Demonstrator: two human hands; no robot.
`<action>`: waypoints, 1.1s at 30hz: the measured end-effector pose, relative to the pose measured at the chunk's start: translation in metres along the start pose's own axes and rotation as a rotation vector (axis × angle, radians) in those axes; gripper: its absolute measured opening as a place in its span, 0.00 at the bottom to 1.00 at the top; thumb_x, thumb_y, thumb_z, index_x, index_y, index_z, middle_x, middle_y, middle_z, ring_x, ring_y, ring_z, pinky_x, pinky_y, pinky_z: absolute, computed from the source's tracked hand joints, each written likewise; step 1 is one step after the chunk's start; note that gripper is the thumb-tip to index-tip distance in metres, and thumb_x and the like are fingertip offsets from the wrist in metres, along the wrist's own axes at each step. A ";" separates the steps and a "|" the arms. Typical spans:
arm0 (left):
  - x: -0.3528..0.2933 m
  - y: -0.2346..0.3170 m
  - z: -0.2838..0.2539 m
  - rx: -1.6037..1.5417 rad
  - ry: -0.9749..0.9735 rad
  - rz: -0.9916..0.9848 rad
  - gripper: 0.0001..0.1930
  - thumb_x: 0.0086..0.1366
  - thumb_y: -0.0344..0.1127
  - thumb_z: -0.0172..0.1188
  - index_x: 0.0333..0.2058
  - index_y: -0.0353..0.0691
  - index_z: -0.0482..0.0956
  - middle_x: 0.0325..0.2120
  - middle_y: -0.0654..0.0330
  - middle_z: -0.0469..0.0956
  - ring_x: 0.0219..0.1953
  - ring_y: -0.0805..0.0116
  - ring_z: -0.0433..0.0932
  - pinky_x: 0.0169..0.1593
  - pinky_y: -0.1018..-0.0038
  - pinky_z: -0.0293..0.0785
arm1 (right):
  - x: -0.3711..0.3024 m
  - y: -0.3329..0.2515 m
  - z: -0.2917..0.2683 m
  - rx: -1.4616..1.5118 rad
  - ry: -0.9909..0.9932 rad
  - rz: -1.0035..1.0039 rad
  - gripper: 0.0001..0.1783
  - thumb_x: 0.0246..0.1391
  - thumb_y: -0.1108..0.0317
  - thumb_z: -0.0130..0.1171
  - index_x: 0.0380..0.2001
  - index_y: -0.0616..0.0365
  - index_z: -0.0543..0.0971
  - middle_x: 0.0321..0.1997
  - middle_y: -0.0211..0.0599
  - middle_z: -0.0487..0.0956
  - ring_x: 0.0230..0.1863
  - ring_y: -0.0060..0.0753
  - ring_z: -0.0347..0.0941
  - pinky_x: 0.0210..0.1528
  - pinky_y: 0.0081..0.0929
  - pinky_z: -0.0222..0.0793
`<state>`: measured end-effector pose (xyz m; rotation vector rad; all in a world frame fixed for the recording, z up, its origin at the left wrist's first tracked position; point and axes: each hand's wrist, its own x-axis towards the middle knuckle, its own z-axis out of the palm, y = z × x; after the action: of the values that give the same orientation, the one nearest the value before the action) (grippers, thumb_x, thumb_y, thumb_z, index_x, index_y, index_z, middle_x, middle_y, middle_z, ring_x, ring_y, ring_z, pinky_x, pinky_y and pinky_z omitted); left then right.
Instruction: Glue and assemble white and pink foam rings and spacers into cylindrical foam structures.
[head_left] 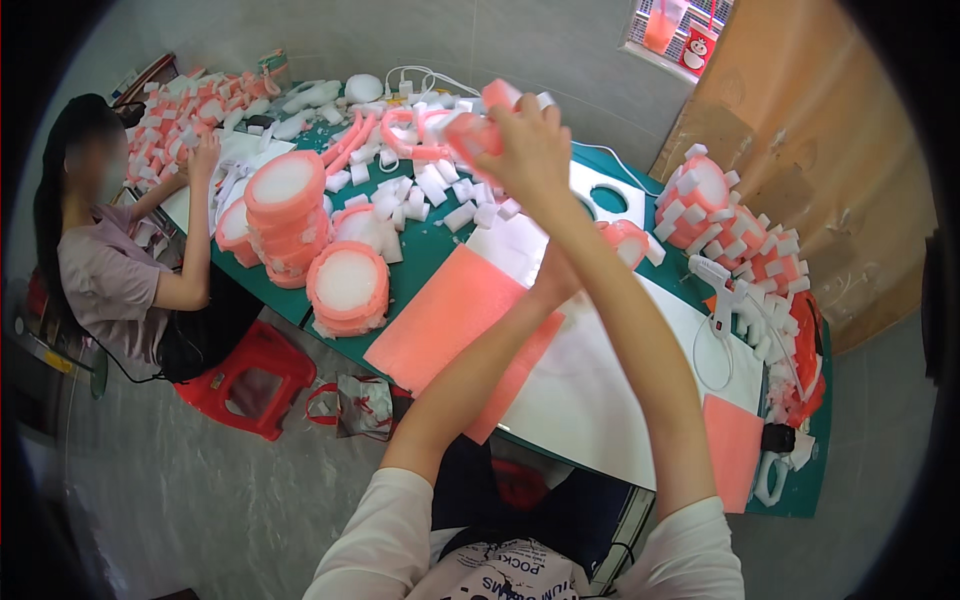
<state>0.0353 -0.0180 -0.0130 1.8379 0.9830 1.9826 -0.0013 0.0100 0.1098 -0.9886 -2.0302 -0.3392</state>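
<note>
My right hand (530, 140) is raised over the far side of the table, closed around a pink foam piece (472, 138) with white bits on it; motion blurs its outline. Its forearm crosses over my left arm. Most of my left hand (562, 268) is hidden behind that forearm, so its fingers do not show. Just past the forearm, close to the left hand, is another pink foam piece (625, 240) with a white block at its edge; whether the hand grips it is hidden. Below the left forearm lies a flat pink foam sheet (450, 315) on a white board (580, 390).
Stacked pink foam rings with white centres (285, 185) stand at left, beside loose white foam blocks (430, 185). A glue gun (715, 280) with a cord and block-studded pink pieces (700, 195) sit at right. A co-worker (120, 250) works at the far left by a red stool (250, 380).
</note>
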 end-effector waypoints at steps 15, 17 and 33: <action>-0.002 -0.008 -0.001 0.101 -0.173 -0.032 0.22 0.51 0.37 0.61 0.45 0.37 0.71 0.37 0.55 0.75 0.35 0.64 0.74 0.40 0.73 0.69 | -0.030 0.059 0.060 -0.316 -0.639 0.138 0.17 0.36 0.68 0.58 0.36 0.50 0.75 0.43 0.36 0.69 0.48 0.38 0.65 0.40 0.42 0.66; 0.000 0.001 0.002 0.122 -0.111 -0.007 0.20 0.51 0.36 0.61 0.43 0.36 0.72 0.33 0.54 0.76 0.33 0.63 0.75 0.38 0.73 0.70 | -0.031 0.056 0.070 -0.374 -0.620 0.106 0.18 0.36 0.68 0.58 0.37 0.49 0.75 0.42 0.36 0.70 0.48 0.38 0.66 0.40 0.42 0.66; 0.008 0.001 -0.003 0.071 -0.251 -0.033 0.20 0.50 0.36 0.63 0.41 0.32 0.74 0.30 0.50 0.77 0.29 0.63 0.76 0.32 0.74 0.71 | -0.066 -0.008 0.112 -0.053 -0.296 -0.297 0.12 0.35 0.73 0.57 0.29 0.55 0.72 0.30 0.38 0.72 0.35 0.38 0.71 0.32 0.27 0.70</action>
<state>0.0310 -0.0146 -0.0057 2.0329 1.0099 1.6656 -0.0480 0.0312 -0.0102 -0.8041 -2.4571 -0.4256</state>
